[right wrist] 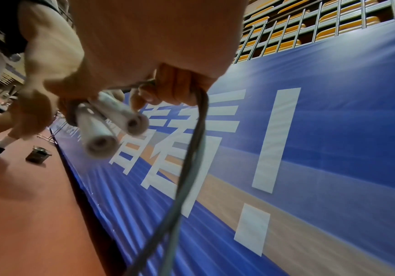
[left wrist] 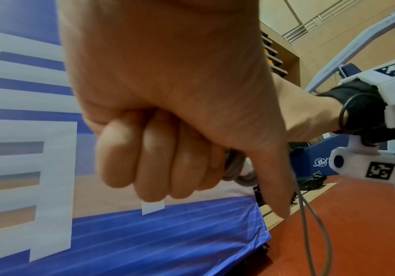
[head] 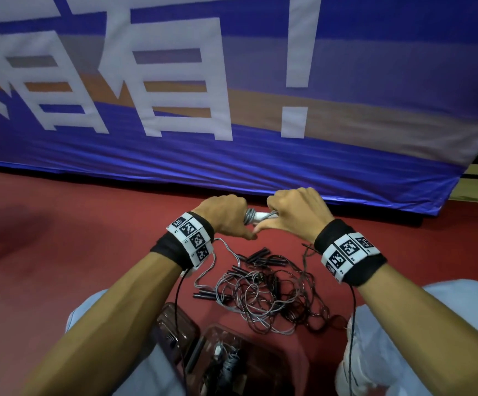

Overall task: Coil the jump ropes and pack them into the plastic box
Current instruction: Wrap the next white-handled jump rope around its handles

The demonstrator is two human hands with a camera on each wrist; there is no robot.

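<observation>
Head view, banner (head: pixel 375 81): white characters, "有" and "!" legible.
Handles (head: pixel 261 216): white pair, lying left-right between hands.
Left hand (head: pixel 226 217): clenching coiled rope (head: pixel 249 217).
Right hand (head: pixel 297 212): gripping handles.

- Both forearms are stretched forward and the hands are brought together, thumbs touching, in the head view.
- The left hand (head: pixel 226 215) is closed in a fist, its fingers (left wrist: pixel 154 164) curled tight around a jump rope (head: pixel 256 217), the thumb pointed down.
- The right hand (head: pixel 297 212) is curled over the same jump rope from the other side.
- Black bands with white marker blocks are worn on both wrists.
</observation>
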